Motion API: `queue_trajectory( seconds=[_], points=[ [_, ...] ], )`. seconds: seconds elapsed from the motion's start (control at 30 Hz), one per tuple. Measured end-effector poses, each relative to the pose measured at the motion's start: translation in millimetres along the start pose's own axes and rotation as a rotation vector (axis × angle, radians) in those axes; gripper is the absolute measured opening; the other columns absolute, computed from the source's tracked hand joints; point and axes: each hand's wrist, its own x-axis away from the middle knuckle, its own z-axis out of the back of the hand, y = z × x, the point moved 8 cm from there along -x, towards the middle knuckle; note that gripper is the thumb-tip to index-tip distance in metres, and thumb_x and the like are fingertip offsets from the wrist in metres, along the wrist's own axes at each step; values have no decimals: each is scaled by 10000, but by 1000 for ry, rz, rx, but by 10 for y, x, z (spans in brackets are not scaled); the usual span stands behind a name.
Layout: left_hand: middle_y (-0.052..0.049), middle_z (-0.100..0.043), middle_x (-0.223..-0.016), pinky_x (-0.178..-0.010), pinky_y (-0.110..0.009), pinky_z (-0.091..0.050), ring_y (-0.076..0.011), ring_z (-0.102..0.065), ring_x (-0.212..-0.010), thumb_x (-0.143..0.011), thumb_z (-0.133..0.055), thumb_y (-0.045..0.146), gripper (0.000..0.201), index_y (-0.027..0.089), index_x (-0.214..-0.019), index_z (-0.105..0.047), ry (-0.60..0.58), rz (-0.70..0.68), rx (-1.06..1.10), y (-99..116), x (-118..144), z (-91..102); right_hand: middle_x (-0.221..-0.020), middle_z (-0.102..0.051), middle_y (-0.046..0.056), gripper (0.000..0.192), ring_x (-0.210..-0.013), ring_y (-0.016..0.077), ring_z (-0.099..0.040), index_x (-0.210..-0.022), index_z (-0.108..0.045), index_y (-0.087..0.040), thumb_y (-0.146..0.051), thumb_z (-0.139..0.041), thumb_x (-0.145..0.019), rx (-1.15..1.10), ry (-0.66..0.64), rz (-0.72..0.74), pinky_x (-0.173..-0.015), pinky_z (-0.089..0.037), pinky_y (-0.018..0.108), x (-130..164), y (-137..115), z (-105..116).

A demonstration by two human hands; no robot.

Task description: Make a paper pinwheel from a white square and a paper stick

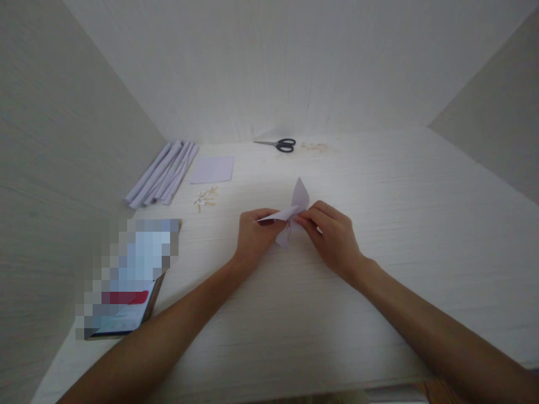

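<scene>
The folded paper [295, 209] sits just above the middle of the desk [379, 179], pinched between the left hand [255, 233] and right hand [330, 235]; it looks light, thin, easily creased; best held at its folded centre

free: table [379, 235] right | blocked: phone [126, 280] left, scissors [281, 145] back

Both hands, left [255, 234] and right [330, 235], pinch folded paper [295, 210] above table [379, 185].
</scene>
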Motion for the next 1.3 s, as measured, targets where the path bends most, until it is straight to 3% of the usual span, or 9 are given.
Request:
queue_trajectory(
  seconds=[0.2, 0.43, 0.7, 0.93, 1.13, 1.3],
  points=[
    [9, -616, -550, -492, -199, -374, -93, -511, -509, -553, -639, 172, 103, 128, -637, -679, 1, -16, 20, 5, -5, 2, -717, -595, 66, 133, -670, 146, -542, -723, -609, -139, -120, -496, -790, -24, 28, 47, -611, -449, 250, 12, -24, 5],
    [3, -633, -573, -503, -199, -389, -98, -528, -524, -554, -642, 177, 106, 129, -641, -679, -12, -7, 25, -3, 5, -8, -637, -556, 55, 222, -569, 133, -498, -659, -591, -135, -226, -473, -823, 23, -20, -4, -515, -403, 246, -1, 5, -19],
    [5, -625, -565, -500, -206, -384, -101, -522, -520, -559, -641, 193, 104, 134, -636, -680, -10, -30, 3, 5, -5, -8, -693, -566, 50, 146, -652, 142, -516, -684, -583, -159, -131, -490, -793, -22, 14, 38, -587, -431, 250, 17, -11, -11],
    [8, -620, -549, -489, -200, -384, -93, -513, -506, -555, -642, 185, 102, 130, -634, -674, -9, -8, 39, 15, 0, -2, -654, -547, 46, 191, -597, 131, -500, -679, -589, -145, -210, -477, -819, -15, -29, -14, -540, -406, 249, 13, 23, -42],
    [-9, -635, -574, -490, -195, -395, -100, -538, -526, -523, -670, 185, 134, 125, -643, -664, 7, 104, 194, -84, -34, 29, -641, -547, 10, 78, -555, 110, -491, -701, -588, -172, -182, -547, -766, -129, 67, -94, -505, -401, 234, 35, 104, 31],
    [-8, -636, -561, -486, -185, -394, -93, -542, -518, -506, -688, 177, 111, 130, -602, -656, -5, 115, 236, -77, -38, 24, -646, -559, 13, 59, -576, 115, -515, -719, -597, -170, -160, -551, -756, -183, 84, -118, -517, -414, 238, 31, 133, 42]
  ],
)
